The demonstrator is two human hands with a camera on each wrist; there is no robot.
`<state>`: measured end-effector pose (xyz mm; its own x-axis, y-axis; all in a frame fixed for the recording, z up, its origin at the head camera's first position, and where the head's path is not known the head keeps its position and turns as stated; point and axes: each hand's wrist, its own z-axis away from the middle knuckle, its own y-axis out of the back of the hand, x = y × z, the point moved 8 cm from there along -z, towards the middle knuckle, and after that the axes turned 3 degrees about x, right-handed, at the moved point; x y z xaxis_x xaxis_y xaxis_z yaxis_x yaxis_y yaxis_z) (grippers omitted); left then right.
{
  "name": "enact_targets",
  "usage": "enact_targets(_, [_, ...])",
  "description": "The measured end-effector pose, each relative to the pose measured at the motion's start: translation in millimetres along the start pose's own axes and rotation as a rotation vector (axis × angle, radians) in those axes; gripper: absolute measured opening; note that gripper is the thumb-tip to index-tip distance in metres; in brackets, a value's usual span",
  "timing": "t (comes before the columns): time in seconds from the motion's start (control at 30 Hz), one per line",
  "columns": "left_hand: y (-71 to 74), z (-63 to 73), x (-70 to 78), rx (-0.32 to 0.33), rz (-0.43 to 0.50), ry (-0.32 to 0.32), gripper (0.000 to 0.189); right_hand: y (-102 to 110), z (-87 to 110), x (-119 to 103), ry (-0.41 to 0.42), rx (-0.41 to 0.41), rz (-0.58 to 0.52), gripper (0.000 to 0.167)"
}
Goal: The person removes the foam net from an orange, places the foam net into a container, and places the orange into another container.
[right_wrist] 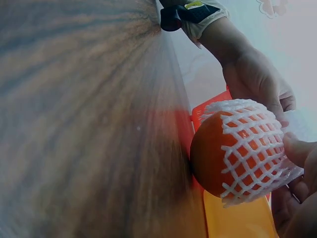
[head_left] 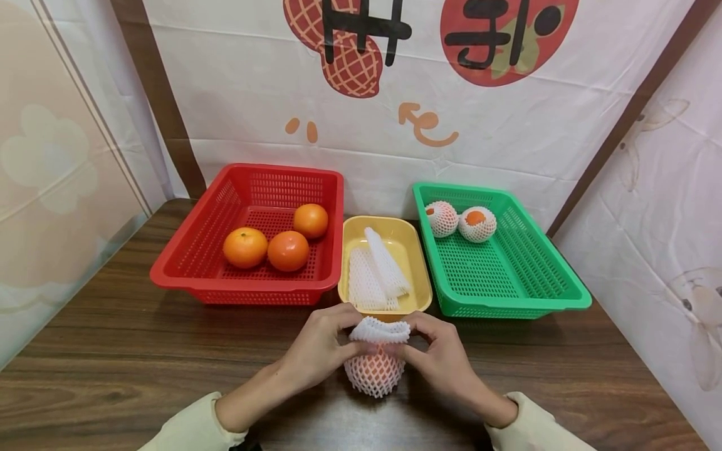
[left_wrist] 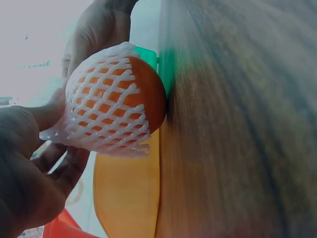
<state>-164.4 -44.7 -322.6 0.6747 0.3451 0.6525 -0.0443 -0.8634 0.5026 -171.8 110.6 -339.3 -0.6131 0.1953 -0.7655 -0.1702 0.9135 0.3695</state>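
Note:
Between both hands, an orange stands on the table inside a white foam fruit net. The net covers its top and sides, while bare orange skin shows at the bottom in both wrist views. My left hand pinches the left side of the net's gathered upper rim between thumb and fingers. On the other side, my right hand pinches the same rim. The left wrist view shows the net stretched over the fruit, its upper end held by the fingers.
A red basket with several oranges stands at the left. Behind the hands, a yellow tray holds flat foam nets. To the right, a green basket holds two netted fruits. A printed cloth hangs behind the wooden table.

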Motion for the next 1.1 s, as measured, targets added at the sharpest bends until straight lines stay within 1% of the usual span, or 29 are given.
enact_targets(0.1, [-2.0, -0.1, -3.5, -0.034, 0.004, 0.056, 0.026, 3, -2.6, -12, 0.011, 0.029, 0.054, 0.023])
enact_targets(0.2, [-4.3, 0.6, -6.5, -0.068, 0.002, 0.102, 0.030, 4, -4.5, -23, -0.002, 0.038, 0.080, 0.022])
enact_targets(0.27, [-5.1, 0.9, -7.6, -0.075, 0.000, 0.118, 0.030, 5, -5.2, -26, -0.007, 0.042, 0.085, 0.021])
enact_targets(0.3, [-5.1, 1.1, -7.8, -0.074, 0.000, 0.123, 0.030, 5, -4.6, -22, -0.011, 0.044, 0.082, 0.021])
enact_targets(0.4, [-4.0, 1.0, -7.3, -0.060, -0.001, 0.117, 0.028, 5, -4.8, -22, -0.008, 0.045, 0.069, 0.020])
enact_targets(0.47, [-2.8, 0.7, -6.3, -0.046, -0.002, 0.106, 0.025, 4, -4.6, -20, -0.026, 0.038, 0.038, 0.020])
enact_targets(0.5, [-2.1, 0.6, -5.9, -0.039, 0.000, 0.102, 0.024, 4, -4.6, -19, -0.033, 0.030, 0.022, 0.021])
enact_targets(0.53, [-1.5, 0.4, -5.3, -0.032, 0.000, 0.093, 0.022, 3, -5.2, -24, -0.033, 0.019, 0.006, 0.021])
enact_targets(0.67, [1.5, -0.3, -3.3, 0.003, 0.021, 0.064, 0.017, 0, -3.9, -20, -0.069, -0.023, -0.041, 0.024])
enact_targets(0.77, [2.5, -0.2, -3.0, 0.016, 0.027, 0.050, 0.016, -2, -3.0, -15, -0.090, -0.042, -0.045, 0.027])
enact_targets(0.87, [2.3, 0.2, -3.1, 0.017, 0.024, 0.045, 0.017, -4, -1.1, -4, -0.096, -0.048, -0.049, 0.026])
enact_targets(1.0, [2.3, 0.1, -2.4, 0.024, 0.031, 0.030, 0.018, -3, 1.3, 9, -0.078, -0.035, -0.035, 0.024])
enact_targets(1.1, [2.2, -0.2, -3.3, 0.025, 0.026, 0.040, 0.017, -1, 1.8, 13, -0.068, -0.018, -0.024, 0.024])
